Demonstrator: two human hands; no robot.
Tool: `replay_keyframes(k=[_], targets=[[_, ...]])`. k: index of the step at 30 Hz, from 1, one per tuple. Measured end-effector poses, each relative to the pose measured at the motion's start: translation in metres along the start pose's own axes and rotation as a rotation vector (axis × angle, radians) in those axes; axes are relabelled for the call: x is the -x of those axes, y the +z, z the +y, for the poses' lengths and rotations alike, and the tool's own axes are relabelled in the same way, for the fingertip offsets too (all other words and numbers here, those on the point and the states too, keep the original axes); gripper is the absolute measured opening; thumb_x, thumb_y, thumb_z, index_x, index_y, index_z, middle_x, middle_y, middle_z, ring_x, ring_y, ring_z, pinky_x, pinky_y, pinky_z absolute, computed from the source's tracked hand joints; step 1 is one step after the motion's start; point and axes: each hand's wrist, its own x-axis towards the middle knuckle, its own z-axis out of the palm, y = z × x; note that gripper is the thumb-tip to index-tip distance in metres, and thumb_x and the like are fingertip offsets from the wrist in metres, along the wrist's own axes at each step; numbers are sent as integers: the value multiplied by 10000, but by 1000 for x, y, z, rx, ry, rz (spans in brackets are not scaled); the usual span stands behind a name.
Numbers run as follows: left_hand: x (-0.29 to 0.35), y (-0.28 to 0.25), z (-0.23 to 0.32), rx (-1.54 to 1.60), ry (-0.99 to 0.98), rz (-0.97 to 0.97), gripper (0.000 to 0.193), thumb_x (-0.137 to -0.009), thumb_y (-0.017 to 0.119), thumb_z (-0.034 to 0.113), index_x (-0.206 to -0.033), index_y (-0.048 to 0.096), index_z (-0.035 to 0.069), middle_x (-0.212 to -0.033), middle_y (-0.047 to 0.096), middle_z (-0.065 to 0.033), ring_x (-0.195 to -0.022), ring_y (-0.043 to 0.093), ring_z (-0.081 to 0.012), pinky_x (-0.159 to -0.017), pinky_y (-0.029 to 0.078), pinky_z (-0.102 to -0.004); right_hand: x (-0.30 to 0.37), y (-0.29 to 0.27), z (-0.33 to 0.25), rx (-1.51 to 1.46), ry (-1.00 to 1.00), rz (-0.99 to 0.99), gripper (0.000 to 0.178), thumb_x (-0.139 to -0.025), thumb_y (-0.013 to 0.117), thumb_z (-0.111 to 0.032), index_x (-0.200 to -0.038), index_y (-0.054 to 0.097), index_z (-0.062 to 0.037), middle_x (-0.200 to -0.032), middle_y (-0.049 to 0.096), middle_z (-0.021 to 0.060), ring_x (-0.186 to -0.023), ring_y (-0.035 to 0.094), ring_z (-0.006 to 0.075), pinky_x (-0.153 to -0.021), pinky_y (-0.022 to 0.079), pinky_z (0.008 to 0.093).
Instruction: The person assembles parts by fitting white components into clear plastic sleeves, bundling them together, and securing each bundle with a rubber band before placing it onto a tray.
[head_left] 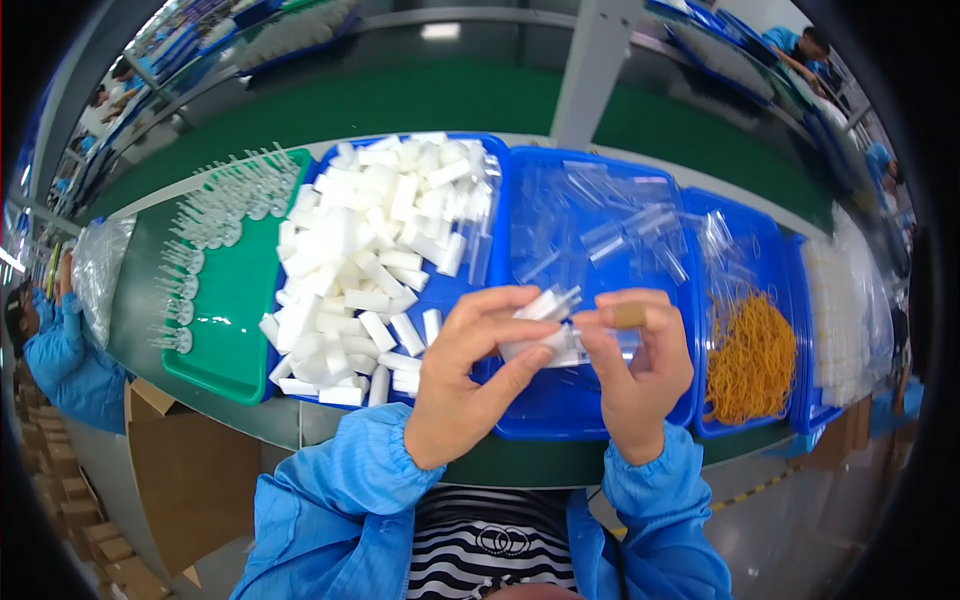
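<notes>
My left hand (475,355) is closed, its thumb and fingers pinching a white foam-like piece (540,307) with clear plastic around its upper end. Close beside it, my right hand (645,365) pinches a short clear plastic tube (622,343) between thumb and fingers. The two held pieces meet or nearly meet between the fingertips; whether one sits inside the other I cannot tell. A tan bandage wraps a finger of the right hand. Both hands are above a blue tray (570,418) with loose clear plastic tubes (640,235) toward its far side.
At left, a blue tray (497,150) holds a heap of white pieces (365,240). Farther left, a green tray (235,365) carries rows of clear stemmed parts (215,215). Orange rubber bands (752,360) fill a blue tray at right. A grey post (590,80) rises behind.
</notes>
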Motion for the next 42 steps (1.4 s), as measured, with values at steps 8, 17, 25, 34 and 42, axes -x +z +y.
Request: replay_keyframes(k=[8,17,25,34,42], targets=[[-2,-1,9,-102,103,-14,145,-863,719,39,-1007,699,50,-1241,597,-163,-1132,593,-266,-927,486,-354,8,0,-1,169,-319,-30,261,-736,853,-121,-908,659,-101,-895,720,23,-877,638,231,-803,425,361],[-3,-2,10,-75,103,-60,165,-868,720,39,-1031,716,63,-1248,597,-141,-1069,622,-231,-897,495,-324,-1,-5,-2,91,-94,-96,210,-770,820,-95,-903,658,-71,-894,689,52,-907,618,242,-814,455,354],[-3,-3,11,-109,43,-24,171,-852,728,25,-1017,741,68,-1229,623,-143,-1078,627,-241,-902,501,-327,0,-4,0,39,-66,-148,191,-783,805,-72,-899,655,-51,-890,697,69,-922,622,242,-780,496,334],[-2,0,12,-190,179,-6,282,-850,730,11,-1130,720,49,-1285,585,-157,-1055,650,-277,-852,552,-335,-4,-5,-4,24,49,-147,187,-783,797,-54,-894,647,-37,-902,678,88,-895,617,224,-780,493,322],[0,2,9,-279,233,-21,359,-854,732,20,-1208,698,73,-1310,573,-161,-1126,623,-314,-914,538,-368,-1,-2,0,-11,48,-182,207,-789,796,-57,-935,652,-27,-961,654,111,-928,605,223,-798,489,320]])
